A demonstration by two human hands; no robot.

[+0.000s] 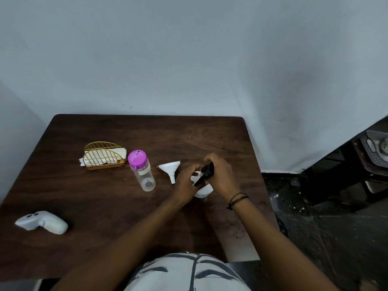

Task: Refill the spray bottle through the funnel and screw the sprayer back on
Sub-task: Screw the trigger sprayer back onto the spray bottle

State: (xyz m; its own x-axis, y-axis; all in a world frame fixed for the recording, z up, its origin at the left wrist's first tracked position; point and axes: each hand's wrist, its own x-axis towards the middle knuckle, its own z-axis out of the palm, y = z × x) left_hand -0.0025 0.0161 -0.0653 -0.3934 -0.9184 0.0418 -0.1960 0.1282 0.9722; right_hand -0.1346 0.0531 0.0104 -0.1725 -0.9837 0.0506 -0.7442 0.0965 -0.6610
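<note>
Now the right hand (218, 173) grips the black sprayer (206, 172) while the left hand (184, 183) holds the white bottle (203, 191).

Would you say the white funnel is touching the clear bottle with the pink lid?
Apart. The head view shows bare table between the funnel, lying on its side, and the pink-lidded bottle to its left.

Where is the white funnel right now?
The white plastic funnel lies on its side on the dark wooden table, between the pink-capped clear bottle and the left hand.
</note>
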